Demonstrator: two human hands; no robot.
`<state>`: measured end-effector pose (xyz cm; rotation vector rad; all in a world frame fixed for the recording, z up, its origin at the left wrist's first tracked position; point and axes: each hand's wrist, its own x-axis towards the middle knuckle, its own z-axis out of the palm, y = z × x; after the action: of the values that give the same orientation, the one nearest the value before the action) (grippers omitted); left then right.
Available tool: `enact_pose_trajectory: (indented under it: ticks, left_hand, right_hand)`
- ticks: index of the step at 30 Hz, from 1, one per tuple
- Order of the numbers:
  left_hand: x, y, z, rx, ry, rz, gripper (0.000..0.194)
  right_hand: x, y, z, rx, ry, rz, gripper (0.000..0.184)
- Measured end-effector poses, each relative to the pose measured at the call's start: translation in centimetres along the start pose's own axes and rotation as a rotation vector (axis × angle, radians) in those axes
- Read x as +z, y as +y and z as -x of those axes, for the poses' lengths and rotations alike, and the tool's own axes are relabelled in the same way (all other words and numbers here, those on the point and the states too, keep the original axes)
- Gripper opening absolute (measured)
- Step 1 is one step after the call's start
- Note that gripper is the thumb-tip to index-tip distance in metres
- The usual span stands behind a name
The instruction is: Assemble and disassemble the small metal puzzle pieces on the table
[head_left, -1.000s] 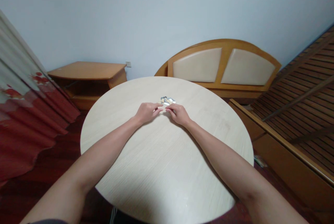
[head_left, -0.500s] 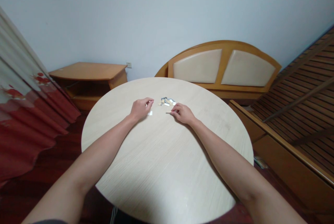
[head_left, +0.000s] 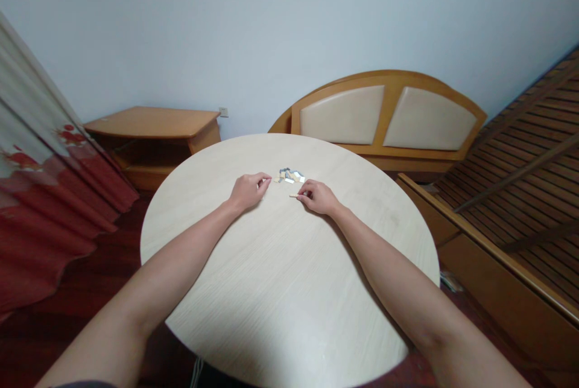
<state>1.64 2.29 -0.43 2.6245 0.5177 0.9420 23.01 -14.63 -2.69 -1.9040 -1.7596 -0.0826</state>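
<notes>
Item, left hand (head_left: 248, 190): lies nearer the heap than in the view half a second earlier, fingers curled, thumb and forefinger drawn together at the heap's left edge; whether that pinch holds anything is too small to tell. The small white scrap seen below this hand in that earlier view no longer shows. Item, right hand (head_left: 319, 197): in much the same place as before, thumb and forefinger closed on a thin pale tan stick (head_left: 294, 196), which points left into the gap between the hands. Item, small heap of grey, white and tan fragments (head_left: 288, 175): lies on the table just beyond and between both hands, the pieces too small to identify. Item, round pale wood-grain table (head_left: 271, 291): carries the heap, with both forearms reaching across it. Item, low honey-coloured wooden cabinet (head_left: 154, 125): stands against the wall beyond the table, its open shelf in shadow, contents impossible to tell. Item, cream padded headboard in a curved wooden frame (head_left: 344, 113): stands behind the table. Item, slatted wooden bed base (head_left: 511, 189): lies at right. Item, red-and-cream floral curtain (head_left: 40, 213): hangs at left.
</notes>
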Motion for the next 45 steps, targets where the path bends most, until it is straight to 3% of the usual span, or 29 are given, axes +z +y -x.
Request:
enact_pose_trajectory:
  ticks: [4, 8, 11, 17, 24, 36, 45]
  left_hand:
    - [0.0, 0.0, 0.0, 0.007, -0.002, -0.008, 0.028]
    - [0.2, 0.0, 0.0, 0.015, -0.004, 0.001, 0.028]
    - [0.3, 0.1, 0.0, 0.017, -0.01, 0.007, 0.029]
    - [0.5, 0.2, 0.0, 0.018, -0.012, -0.003, 0.027]
    - [0.5, 0.8, -0.3, -0.06, 0.088, 0.036, 0.025]
    - [0.2, 2.0, 0.0, -0.125, -0.048, -0.089, 0.028]
    - [0.4, 1.7, 0.1, -0.082, -0.072, -0.051, 0.028]
  right_hand:
    - [0.1, 0.1, -0.1, -0.013, 0.02, -0.001, 0.013]
    - [0.9, -0.1, -0.4, -0.022, 0.085, 0.038, 0.029]
    - [1.6, -0.3, -0.5, 0.014, 0.042, 0.088, 0.04]
    - [1.1, -0.7, -0.5, 0.041, 0.044, 0.117, 0.03]
    - [-0.1, -1.5, -0.5, 0.182, 0.059, 0.226, 0.019]
    - [-1.0, -2.4, -0.6, 0.475, -0.014, 0.344, 0.027]
    - [-0.3, -1.0, -0.7, 0.447, 0.037, 0.261, 0.013]
